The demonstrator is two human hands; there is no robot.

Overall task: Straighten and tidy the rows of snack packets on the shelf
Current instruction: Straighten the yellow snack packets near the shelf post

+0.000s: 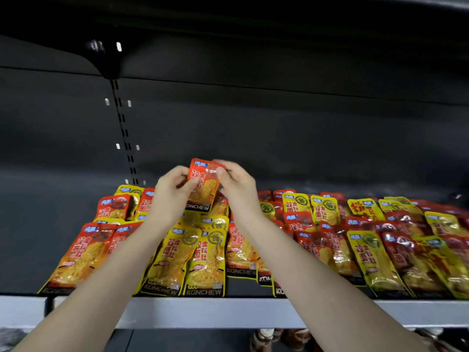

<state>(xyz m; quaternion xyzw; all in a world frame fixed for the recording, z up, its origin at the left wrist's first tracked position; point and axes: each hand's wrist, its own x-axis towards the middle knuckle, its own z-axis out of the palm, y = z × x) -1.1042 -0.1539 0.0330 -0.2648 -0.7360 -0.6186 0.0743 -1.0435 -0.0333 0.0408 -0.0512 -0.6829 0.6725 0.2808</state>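
From the head view, your left hand (172,189) and right hand (234,182) pinch one red packet (203,185) lifted above the back rows on the shelf (203,311), so next you likely set it squarely into a row.

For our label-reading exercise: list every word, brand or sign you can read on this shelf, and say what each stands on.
"KONCHEW": bottom band of the front yellow packet.
"双面 金钱肚": the same packet's face.
"KONCHEW": bottom band of the held orange packet, pinched by the left hand and right hand.
"酱": round seal on a rear yellow packet.
The blue corner logos and small print: too blurred to read.
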